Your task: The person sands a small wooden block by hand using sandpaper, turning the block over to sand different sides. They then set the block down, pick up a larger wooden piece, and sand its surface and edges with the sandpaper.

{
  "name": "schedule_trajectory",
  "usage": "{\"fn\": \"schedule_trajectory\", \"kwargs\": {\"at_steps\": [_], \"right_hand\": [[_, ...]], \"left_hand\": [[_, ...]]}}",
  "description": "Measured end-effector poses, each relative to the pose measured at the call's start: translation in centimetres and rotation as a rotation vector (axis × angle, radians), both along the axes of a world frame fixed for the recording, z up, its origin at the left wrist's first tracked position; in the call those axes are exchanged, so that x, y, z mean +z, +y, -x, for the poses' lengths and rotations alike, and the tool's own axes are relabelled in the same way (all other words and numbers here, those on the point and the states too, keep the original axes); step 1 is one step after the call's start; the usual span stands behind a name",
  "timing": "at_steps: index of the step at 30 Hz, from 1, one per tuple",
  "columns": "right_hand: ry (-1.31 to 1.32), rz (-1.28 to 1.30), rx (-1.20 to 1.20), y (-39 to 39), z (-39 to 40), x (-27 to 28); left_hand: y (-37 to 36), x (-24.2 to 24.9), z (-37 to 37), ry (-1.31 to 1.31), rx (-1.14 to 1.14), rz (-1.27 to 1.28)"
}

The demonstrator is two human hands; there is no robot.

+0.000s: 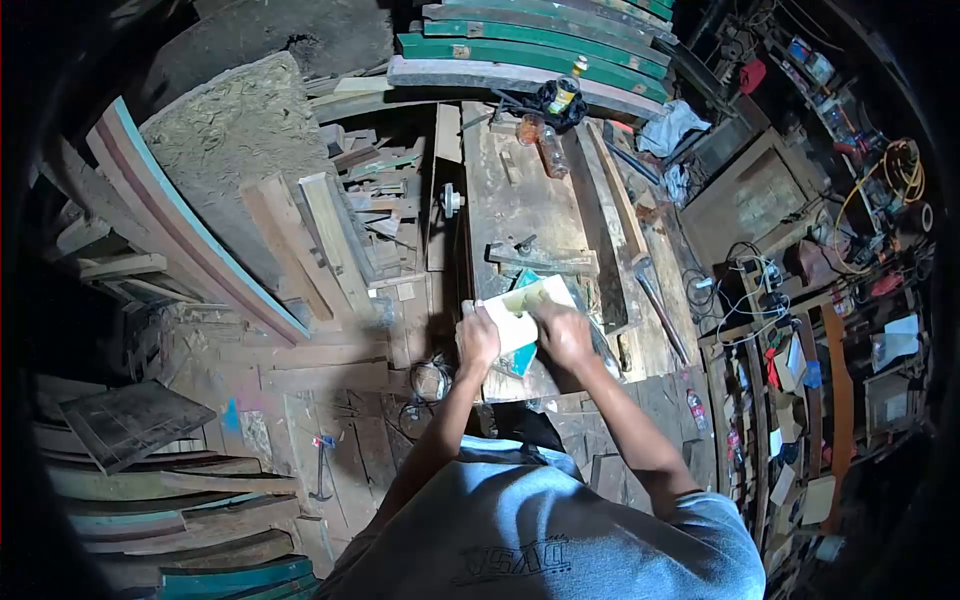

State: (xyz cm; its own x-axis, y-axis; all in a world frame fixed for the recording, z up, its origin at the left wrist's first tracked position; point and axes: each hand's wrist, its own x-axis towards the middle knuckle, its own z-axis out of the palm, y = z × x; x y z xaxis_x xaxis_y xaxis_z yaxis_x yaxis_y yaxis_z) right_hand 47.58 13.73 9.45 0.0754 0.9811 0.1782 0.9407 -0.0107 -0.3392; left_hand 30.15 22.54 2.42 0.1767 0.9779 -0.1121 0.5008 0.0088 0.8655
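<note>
A pale rectangular wooden block (515, 327) is held over the near end of the workbench (510, 215). My left hand (477, 338) grips its left end, fingers wrapped over the edge. My right hand (562, 330) is closed at the block's right part; its fingertips are dark and partly hidden against the wood. Beneath the block lies a green-blue piece (524, 360), its corners showing above and below. Just beyond, a wooden strip with a small metal part (543, 260) lies across the bench.
Bottles (553, 152) and a black bag stand at the bench's far end. A hammer (660, 305) lies on the right side. Long green-painted boards (530, 52) are stacked beyond the bench. A shelf of cables and tools (860, 200) is at right, wood scraps at left.
</note>
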Motion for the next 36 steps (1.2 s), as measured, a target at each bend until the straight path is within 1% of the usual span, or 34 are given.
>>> {"fn": "schedule_trajectory", "kwargs": {"at_steps": [1,2,3,4,5,8,9,10,12,13,14,16,17,18,20,22,23,24,26,28,29,32,33,34,36], "right_hand": [[0.042,0.080,-0.162,1.0,-0.9,0.0],[-0.034,-0.041,-0.201,1.2,-1.3,0.0],[-0.003,-0.002,-0.162,0.7,-0.6,-0.2],[0.025,0.026,-0.121,0.1,0.6,-0.3],[-0.098,-0.080,-0.044,-0.9,2.5,0.1],[0.034,0.032,-0.127,-0.1,2.9,0.9],[-0.049,0.122,-0.210,1.4,2.1,0.2],[-0.067,-0.038,-0.236,2.0,1.6,-0.4],[-0.058,-0.002,-0.298,1.8,3.4,-1.2],[-0.054,-0.004,-0.202,0.7,4.0,-1.8],[-0.102,-0.178,-0.138,-0.2,5.3,-2.9],[-0.054,-0.171,-0.131,-0.4,3.9,-4.1],[-0.072,0.087,-0.340,0.9,4.2,-0.4],[-0.111,0.058,-0.363,2.0,2.3,-1.2],[-0.192,0.063,-0.382,3.6,1.6,-2.0],[-0.209,0.059,-0.234,2.3,3.8,-2.2],[-0.291,0.169,-0.211,1.2,5.8,-1.3],[-0.315,0.004,-0.226,1.1,6.8,-2.2],[-0.315,0.102,-0.213,0.7,5.3,-2.1],[-0.205,0.075,-0.377,3.2,2.1,-2.7],[-0.253,-0.014,-0.407,3.2,1.6,-2.9],[-0.294,0.110,-0.296,0.9,5.4,-1.2],[-0.264,0.060,-0.255,0.6,5.2,-2.2],[-0.292,0.005,-0.299,0.8,4.2,-2.5],[-0.340,-0.093,-0.380,1.4,2.0,-2.4]], "left_hand": [[-0.3,0.2,-0.1,0.003,0.000,-0.002],[-0.6,-0.2,0.0,0.008,0.002,-0.005],[-0.4,0.1,0.0,0.009,0.009,-0.018],[-0.4,-0.4,-0.3,0.071,0.062,-0.049],[-0.2,-0.4,-0.3,0.053,0.062,-0.033],[-0.3,-0.7,-0.5,0.056,0.070,0.014],[-0.6,-0.6,-0.7,0.063,0.073,0.028],[-1.3,-0.4,-0.7,0.059,0.097,0.038],[-1.1,0.8,-1.0,0.044,0.148,0.027],[-1.0,0.2,-1.3,-0.019,0.170,0.006],[-1.2,0.2,-1.5,0.021,0.202,-0.037],[-1.0,1.0,-1.3,0.050,0.160,0.040],[-1.1,0.7,-1.3,0.050,0.149,0.053],[-1.1,0.5,-1.3,0.048,0.143,0.064],[-1.0,1.4,-1.3,0.038,0.170,0.077],[-1.3,1.3,-1.6,-0.007,0.226,0.061],[-1.5,1.3,-1.6,-0.065,0.258,0.043],[-1.5,1.1,-1.5,-0.081,0.238,0.074],[-1.4,-0.3,-1.8,-0.075,0.249,-0.015],[-1.2,-0.9,-2.1,-0.080,0.232,-0.034],[-1.4,-1.1,-1.9,-0.078,0.225,-0.042],[-1.2,-1.2,-2.2,-0.125,0.245,-0.063],[-1.0,-1.6,-2.4,-0.095,0.264,-0.081],[-0.9,-2.1,-2.6,-0.101,0.258,-0.082],[-1.3,-1.0,-2.4,-0.102,0.252,-0.074]]}}
